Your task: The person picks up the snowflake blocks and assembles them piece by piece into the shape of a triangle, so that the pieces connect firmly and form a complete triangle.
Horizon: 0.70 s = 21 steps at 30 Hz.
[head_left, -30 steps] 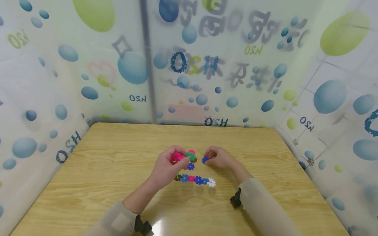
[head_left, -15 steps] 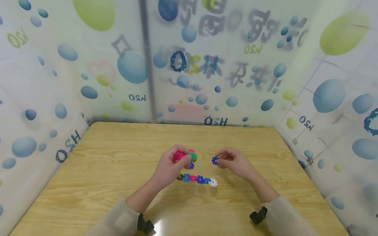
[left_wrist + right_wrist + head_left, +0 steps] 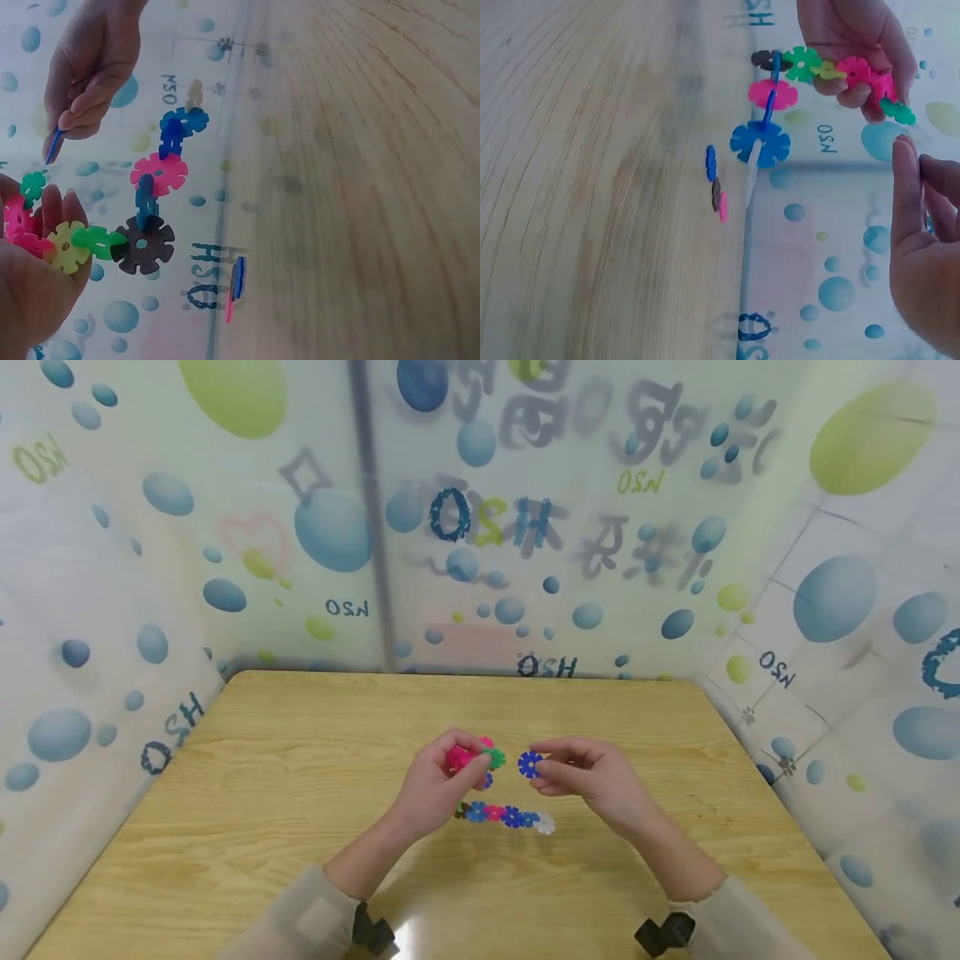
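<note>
Holding: one chain (image 3: 494, 813) of interlocking snowflake discs, raised above the table (image 3: 262, 777); left hand (image 3: 435, 783) clamped on its pink part, fingers curled round.

Chain contents, in order: green end disc (image 3: 32, 187), two pink, one yellow, one green, one black disc (image 3: 152, 256), one blue, one pink, one dark blue, one blue, one white disc (image 3: 195, 96) at the far end. All appear joined.

Unjoined, in hand: one dark blue disc (image 3: 529, 765), pinched between thumb and fingers of the right hand (image 3: 600, 781), near the green end disc but apart from it.

Unjoined, on the table: one blue piece (image 3: 711, 163), one brown piece (image 3: 716, 193), one pink piece (image 3: 724, 208), lying close together inward of the far edge, about midway between the left and right edges. Whether they touch: cannot tell.

Progress, as judged: eleven discs linked, four not.

Surround: printed curtain (image 3: 480, 602) with droplets and reversed "H2O" lettering, beyond the far edge; pale sleeves (image 3: 300, 914), each with a black wrist device (image 3: 372, 933).
</note>
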{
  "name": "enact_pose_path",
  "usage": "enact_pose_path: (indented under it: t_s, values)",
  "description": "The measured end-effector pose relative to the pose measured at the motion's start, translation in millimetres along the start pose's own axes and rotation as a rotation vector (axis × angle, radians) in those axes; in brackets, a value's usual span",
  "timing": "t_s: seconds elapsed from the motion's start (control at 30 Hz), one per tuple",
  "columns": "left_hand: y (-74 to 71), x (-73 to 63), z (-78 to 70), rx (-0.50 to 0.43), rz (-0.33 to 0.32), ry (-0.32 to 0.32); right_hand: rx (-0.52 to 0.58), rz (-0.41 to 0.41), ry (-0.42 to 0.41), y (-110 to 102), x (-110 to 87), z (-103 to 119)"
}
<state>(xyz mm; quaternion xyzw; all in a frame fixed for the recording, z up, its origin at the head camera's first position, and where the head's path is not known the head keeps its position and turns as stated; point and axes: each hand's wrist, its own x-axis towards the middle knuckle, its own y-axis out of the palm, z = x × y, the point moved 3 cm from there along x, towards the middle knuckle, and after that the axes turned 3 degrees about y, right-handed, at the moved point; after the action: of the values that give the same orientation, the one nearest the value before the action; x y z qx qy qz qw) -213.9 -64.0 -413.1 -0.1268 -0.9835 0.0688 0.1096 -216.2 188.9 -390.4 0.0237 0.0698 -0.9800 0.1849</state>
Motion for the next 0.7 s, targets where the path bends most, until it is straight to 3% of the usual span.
enact_pose_path:
  t_s: [0.3, 0.7]
  values:
    - [2.4, -0.3, 2.7, 0.028, 0.026, 0.025, 0.102, -0.013, 0.058, 12.4, 3.9, 2.6]
    - [6.8, -3.0, 2.1, 0.071, 0.053, 0.099, 0.127, -0.038, 0.074, 15.7, 3.9, 1.0]
